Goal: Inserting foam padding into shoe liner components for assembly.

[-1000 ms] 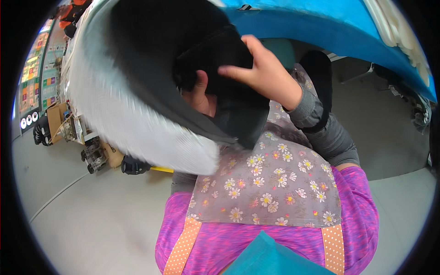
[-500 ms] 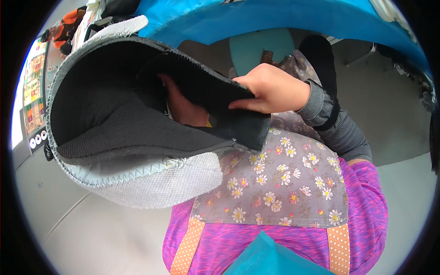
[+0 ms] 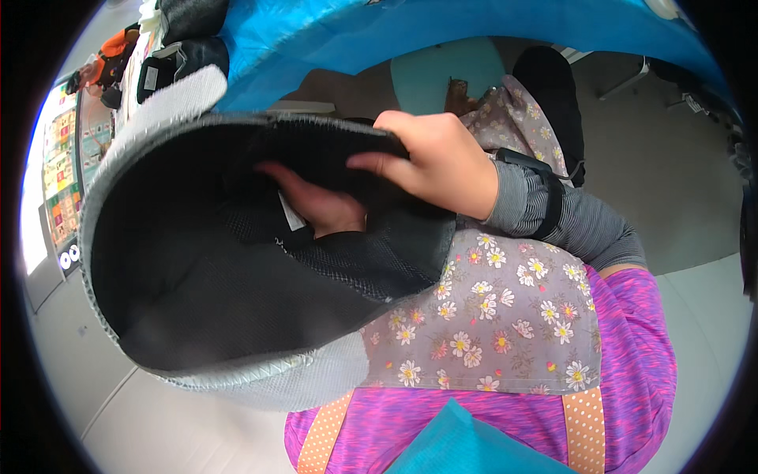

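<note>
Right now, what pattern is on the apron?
White daisy-like flowers on grey fabric, apron, seen in the head view.

1. You look down on a pale grey floor (image 3: 158,419) that runs across the lower left, with a faint seam line crossing it.
2. A bright blue cloth (image 3: 442,31) covers the surface along the top of your view.
3. Beneath it you see a teal chair seat (image 3: 442,75) and a metal leg (image 3: 624,79) on darker grey flooring (image 3: 679,182).
4. At the far left stands a colourful panel (image 3: 59,174), brightly lit from that side.
</note>
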A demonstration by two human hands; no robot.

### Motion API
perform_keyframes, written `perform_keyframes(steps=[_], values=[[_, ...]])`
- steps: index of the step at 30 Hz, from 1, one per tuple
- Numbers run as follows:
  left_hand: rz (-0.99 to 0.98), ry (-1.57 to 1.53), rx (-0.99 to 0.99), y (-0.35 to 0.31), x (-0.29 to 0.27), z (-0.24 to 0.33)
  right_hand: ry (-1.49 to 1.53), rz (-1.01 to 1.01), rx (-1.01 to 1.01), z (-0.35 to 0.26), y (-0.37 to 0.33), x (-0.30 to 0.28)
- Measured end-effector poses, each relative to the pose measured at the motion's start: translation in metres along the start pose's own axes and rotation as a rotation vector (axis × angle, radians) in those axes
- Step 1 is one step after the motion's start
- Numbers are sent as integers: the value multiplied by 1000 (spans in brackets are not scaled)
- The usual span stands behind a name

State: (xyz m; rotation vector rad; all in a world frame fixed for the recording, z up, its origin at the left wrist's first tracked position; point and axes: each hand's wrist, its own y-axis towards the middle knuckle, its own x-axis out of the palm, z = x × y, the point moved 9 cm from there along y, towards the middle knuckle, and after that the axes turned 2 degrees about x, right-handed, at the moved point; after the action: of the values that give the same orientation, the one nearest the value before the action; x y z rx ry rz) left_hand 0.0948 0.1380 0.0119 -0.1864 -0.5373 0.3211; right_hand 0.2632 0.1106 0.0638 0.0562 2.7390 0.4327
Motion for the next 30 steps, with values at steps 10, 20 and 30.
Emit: perform_keyframes(steps=[10, 20, 30], values=[[-360, 263, 413, -11, 15, 12, 261, -25, 86, 16, 22, -3], [-174, 107, -246, -9, 8, -2, 305, -163, -35, -6, 16, -3], [-168, 209, -6, -1, 8, -5, 181, 74, 50, 7, 27, -15]])
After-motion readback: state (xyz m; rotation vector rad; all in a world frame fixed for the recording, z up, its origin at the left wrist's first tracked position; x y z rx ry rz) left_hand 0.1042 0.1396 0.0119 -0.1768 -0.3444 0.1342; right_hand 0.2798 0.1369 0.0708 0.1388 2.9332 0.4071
